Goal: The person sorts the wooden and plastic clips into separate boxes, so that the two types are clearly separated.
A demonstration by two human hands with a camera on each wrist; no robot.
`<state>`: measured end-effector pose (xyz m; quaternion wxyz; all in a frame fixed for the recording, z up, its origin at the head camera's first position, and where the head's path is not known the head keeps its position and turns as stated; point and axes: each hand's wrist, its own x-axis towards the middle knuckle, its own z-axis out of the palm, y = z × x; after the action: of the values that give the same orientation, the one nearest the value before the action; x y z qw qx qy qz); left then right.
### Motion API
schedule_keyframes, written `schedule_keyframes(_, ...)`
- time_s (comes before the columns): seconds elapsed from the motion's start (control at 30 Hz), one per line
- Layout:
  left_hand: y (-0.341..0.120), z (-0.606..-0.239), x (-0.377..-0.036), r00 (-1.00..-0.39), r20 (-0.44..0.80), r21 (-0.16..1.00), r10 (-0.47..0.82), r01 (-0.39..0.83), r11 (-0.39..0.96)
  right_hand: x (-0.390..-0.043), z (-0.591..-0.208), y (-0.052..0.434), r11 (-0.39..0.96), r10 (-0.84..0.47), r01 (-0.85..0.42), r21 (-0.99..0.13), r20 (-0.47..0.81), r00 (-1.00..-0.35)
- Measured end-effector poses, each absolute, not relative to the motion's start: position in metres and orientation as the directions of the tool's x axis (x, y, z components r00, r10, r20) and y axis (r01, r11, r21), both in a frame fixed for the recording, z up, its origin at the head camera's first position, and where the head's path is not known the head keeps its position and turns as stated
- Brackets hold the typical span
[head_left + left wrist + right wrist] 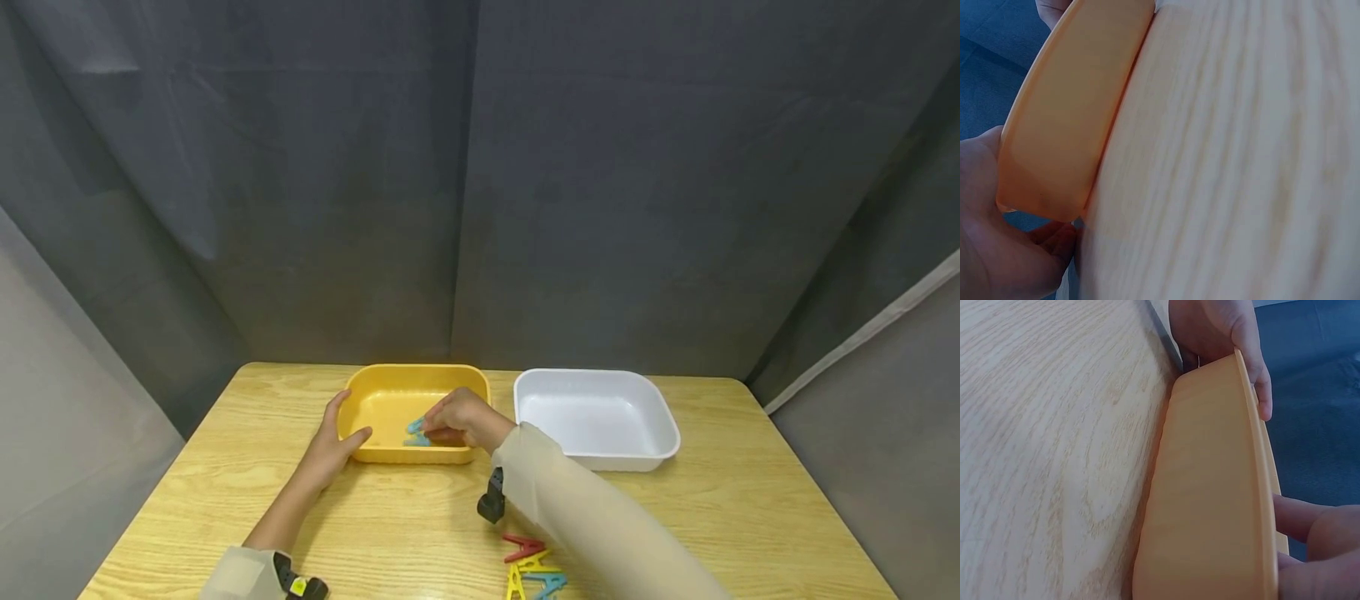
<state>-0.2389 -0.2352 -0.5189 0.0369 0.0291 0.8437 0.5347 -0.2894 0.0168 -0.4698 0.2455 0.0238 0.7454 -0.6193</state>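
**Peg held low in the yellow tub**

Pinched in the right hand [457, 419], a blue clothes peg [415, 427] sits inside the yellow tub [390, 377], over a 2nd blue peg [417, 442] on its floor. Curled over the tub's near-left corner, the left hand [330, 446] steadies it. Letting go low would likely stop a bounce. The white tub [667, 433] looks bare; spare pegs [534, 567] lie on the table [750, 517].
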Motion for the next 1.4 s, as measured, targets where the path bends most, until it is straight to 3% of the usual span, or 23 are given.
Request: schedule_keyframes(1.4, -0.236, -0.519, -0.237, -0.993, -0.038, 0.906, 0.108, 0.011, 0.422, -0.294, -0.455, 0.035, 0.036, -0.393, 0.467, -0.884, -0.442, -0.806)
